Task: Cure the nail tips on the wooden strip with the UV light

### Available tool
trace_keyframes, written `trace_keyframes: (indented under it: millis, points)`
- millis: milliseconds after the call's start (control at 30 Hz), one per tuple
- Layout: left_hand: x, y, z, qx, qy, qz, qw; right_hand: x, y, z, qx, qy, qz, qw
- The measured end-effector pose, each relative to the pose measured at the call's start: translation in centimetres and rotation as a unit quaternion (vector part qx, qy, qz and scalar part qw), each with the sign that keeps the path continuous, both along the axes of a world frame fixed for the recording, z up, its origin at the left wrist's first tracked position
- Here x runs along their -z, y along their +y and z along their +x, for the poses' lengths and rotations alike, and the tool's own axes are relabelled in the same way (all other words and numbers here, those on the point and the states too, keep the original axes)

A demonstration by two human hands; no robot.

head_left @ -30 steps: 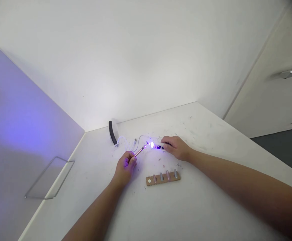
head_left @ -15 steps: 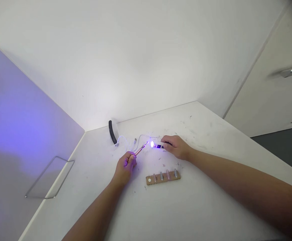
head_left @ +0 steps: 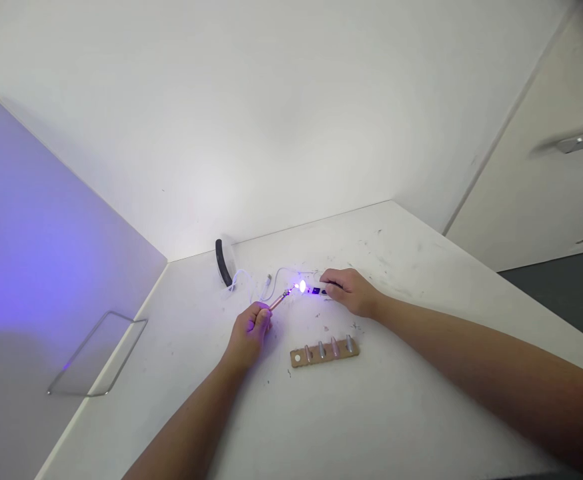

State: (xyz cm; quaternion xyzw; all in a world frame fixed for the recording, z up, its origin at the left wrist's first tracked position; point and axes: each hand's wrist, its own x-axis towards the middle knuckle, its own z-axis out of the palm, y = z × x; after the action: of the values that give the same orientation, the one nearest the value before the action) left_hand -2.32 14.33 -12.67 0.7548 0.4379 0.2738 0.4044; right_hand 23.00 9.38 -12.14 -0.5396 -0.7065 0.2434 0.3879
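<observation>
In the middle of the frame, the left hand [head_left: 249, 331] is closed around a thin copper-coloured rod [head_left: 279, 302], and its tip points up and right. The right hand [head_left: 349, 292] comes from the right side and grips a small white device [head_left: 316, 291] with its fingers. The rod tip is just beside a bright violet-white light [head_left: 302, 287] at the device's end, but I cannot tell if they touch. A white cable [head_left: 276, 275] runs on the counter [head_left: 396, 247] toward a round white object with a black band [head_left: 224, 263] at the back corner. A wooden strip with four metal pegs [head_left: 324, 352] lies just below the hands. A small shake of either hand could make the tip slip from the light. A pull on the cable could move the device, and a low wrist could bump the pegs.
</observation>
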Motion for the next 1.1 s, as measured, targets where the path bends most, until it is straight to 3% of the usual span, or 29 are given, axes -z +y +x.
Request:
trace_keyframes:
  millis: [467, 1100]
  points:
    - [-0.08, -0.11, 0.12, -0.025, 0.001, -0.017, 1.000, 0.29, 0.13, 0.06, -0.004, 0.015, 0.007, 1.000]
    - [0.69, 0.18, -0.23, -0.012, -0.017, -0.016, 1.000, 0.06, 0.06, 0.13, -0.007, 0.000, 0.008, 1.000]
